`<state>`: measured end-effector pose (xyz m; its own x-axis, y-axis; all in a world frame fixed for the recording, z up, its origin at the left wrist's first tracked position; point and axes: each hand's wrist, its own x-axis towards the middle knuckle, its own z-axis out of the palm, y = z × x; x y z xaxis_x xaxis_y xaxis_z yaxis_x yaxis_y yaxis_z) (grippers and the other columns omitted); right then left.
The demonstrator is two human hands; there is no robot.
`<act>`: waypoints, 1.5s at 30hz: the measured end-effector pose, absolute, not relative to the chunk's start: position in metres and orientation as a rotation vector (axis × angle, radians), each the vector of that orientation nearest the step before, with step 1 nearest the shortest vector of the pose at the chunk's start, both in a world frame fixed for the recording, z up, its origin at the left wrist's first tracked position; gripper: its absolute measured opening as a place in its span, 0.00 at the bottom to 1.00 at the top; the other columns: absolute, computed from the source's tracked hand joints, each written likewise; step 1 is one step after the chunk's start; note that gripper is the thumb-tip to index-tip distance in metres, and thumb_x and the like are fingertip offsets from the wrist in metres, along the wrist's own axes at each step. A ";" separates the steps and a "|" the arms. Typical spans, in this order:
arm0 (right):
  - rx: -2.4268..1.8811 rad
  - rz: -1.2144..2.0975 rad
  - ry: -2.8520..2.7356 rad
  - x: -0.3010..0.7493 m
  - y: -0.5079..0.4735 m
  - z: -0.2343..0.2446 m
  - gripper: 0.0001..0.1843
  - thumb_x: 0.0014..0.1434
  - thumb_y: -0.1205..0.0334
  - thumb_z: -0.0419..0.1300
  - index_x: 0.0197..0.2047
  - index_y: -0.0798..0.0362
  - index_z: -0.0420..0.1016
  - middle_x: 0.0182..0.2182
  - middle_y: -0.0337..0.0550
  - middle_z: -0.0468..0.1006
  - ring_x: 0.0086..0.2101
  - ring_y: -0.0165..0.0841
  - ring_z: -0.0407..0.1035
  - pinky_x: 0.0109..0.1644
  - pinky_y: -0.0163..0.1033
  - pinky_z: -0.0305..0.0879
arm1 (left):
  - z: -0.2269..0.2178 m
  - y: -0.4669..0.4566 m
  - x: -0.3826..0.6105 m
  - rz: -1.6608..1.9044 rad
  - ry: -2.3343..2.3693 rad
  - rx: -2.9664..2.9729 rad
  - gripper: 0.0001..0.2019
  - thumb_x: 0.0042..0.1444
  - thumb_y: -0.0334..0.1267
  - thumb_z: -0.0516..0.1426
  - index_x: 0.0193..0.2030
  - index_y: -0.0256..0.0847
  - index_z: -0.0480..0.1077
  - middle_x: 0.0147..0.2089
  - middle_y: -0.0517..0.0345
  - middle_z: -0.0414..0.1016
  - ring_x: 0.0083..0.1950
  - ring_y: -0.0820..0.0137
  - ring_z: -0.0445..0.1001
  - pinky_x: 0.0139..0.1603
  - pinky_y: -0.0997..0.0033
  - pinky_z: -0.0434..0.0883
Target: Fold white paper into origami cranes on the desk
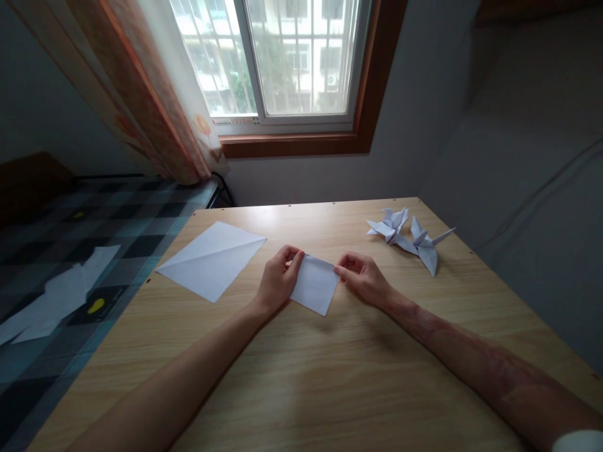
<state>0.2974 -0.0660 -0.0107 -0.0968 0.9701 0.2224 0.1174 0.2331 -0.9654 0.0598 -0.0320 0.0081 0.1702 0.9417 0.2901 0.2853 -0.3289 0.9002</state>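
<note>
A small folded white paper square (315,287) lies on the wooden table (330,376) near its middle. My left hand (277,279) pinches the paper's left corner, fingers closed on it. My right hand (362,276) pinches the paper's right corner, fingers curled. A larger white sheet (211,259) with a diagonal crease lies flat to the left of my left hand. Two folded white paper cranes (409,237) sit at the table's far right.
A bed with a checked cover (94,251) stands left of the table, with white paper scraps (56,295) on it. Behind the table are a window (282,56) and a curtain (155,94). A grey wall runs along the right.
</note>
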 end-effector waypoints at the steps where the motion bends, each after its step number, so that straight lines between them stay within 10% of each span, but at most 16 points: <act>1: -1.085 1.029 -1.468 0.297 -0.066 -0.011 0.17 0.63 0.49 0.72 0.31 0.51 0.77 0.27 0.39 0.78 0.30 0.33 0.70 0.36 0.39 0.65 | 0.008 -0.032 0.060 1.167 1.182 1.734 0.18 0.71 0.54 0.59 0.40 0.41 0.74 0.33 0.60 0.77 0.32 0.69 0.73 0.32 0.72 0.68; 6: -1.075 1.032 -1.494 0.296 -0.067 -0.010 0.16 0.64 0.50 0.71 0.31 0.50 0.77 0.28 0.39 0.78 0.31 0.34 0.70 0.36 0.39 0.65 | 0.008 -0.033 0.058 1.090 1.309 1.712 0.21 0.72 0.58 0.57 0.37 0.43 0.69 0.21 0.67 0.65 0.22 0.74 0.61 0.24 0.73 0.52; 14: -1.080 1.015 -1.544 0.298 -0.067 -0.011 0.16 0.66 0.50 0.69 0.32 0.51 0.77 0.30 0.39 0.79 0.32 0.35 0.71 0.38 0.38 0.65 | 0.010 -0.028 0.058 1.075 1.147 1.679 0.23 0.68 0.61 0.61 0.39 0.40 0.75 0.33 0.58 0.77 0.33 0.69 0.72 0.31 0.73 0.66; 45: -1.134 0.880 -1.147 0.313 -0.051 -0.013 0.18 0.58 0.49 0.68 0.26 0.47 0.68 0.23 0.35 0.66 0.28 0.34 0.60 0.34 0.39 0.60 | 0.008 -0.023 0.043 1.034 1.562 2.128 0.32 0.77 0.56 0.50 0.21 0.43 0.60 0.19 0.59 0.61 0.24 0.69 0.56 0.34 0.63 0.48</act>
